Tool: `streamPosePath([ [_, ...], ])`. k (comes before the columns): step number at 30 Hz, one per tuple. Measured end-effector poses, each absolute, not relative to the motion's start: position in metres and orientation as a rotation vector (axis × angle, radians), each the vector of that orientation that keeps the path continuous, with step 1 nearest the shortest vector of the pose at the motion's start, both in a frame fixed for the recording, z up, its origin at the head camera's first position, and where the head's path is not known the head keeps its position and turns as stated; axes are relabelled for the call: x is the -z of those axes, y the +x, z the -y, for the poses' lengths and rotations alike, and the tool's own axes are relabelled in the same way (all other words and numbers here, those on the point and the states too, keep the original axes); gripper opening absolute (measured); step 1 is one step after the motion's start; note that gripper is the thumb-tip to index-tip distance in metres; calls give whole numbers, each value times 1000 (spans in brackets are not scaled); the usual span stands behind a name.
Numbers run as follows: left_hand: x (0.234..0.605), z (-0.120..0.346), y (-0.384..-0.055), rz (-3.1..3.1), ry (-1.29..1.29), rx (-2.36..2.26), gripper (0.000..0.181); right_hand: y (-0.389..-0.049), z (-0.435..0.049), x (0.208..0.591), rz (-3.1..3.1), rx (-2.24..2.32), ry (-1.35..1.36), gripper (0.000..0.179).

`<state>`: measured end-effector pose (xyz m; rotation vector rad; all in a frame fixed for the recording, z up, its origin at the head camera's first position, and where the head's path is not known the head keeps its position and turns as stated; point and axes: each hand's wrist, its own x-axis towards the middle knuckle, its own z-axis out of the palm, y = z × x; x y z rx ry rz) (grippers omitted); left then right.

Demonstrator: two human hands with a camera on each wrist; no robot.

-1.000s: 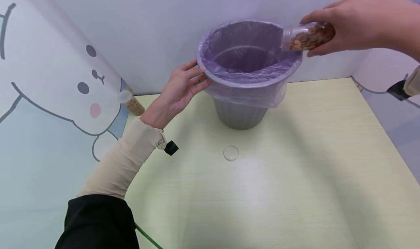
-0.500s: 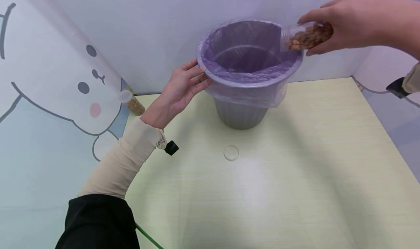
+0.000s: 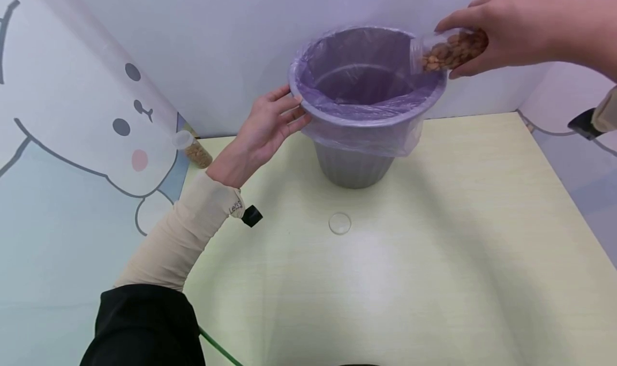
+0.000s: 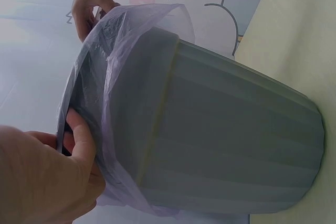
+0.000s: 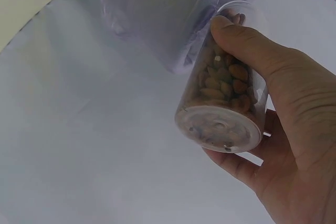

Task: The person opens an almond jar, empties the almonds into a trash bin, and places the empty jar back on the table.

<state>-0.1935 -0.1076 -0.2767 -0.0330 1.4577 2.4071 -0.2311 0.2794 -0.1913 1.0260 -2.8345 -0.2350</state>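
My right hand [image 3: 535,28] grips a clear plastic jar [image 3: 448,50] by its sides. Brown nuts that look like almonds [image 5: 226,80] partly fill it. It lies nearly on its side, its uncapped mouth over the right rim of a grey bin [image 3: 354,165]. A thin purple bag [image 3: 361,138] lines the bin and folds down over its rim. On the opposite side, my left hand [image 3: 270,125] holds the rim, fingers curled at its edge in the left wrist view. A clear round lid [image 3: 339,223] lies on the table in front of the bin.
A second clear jar [image 3: 196,152] with a whitish lid and tan contents stands behind my left wrist, by the left wall. The pale wooden table [image 3: 409,280] meets the back wall behind the bin. A green cord [image 3: 219,347] runs near my left sleeve.
The jar and my right hand have shifted slightly left and up in the head view. My left hand stays at the bin's rim.
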Motion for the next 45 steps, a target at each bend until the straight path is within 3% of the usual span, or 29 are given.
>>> streamPosePath([
  [45, 278, 108, -193, -1443, -9, -2411, 50, -232, -268, 183, 2846, 151, 1078, 81],
])
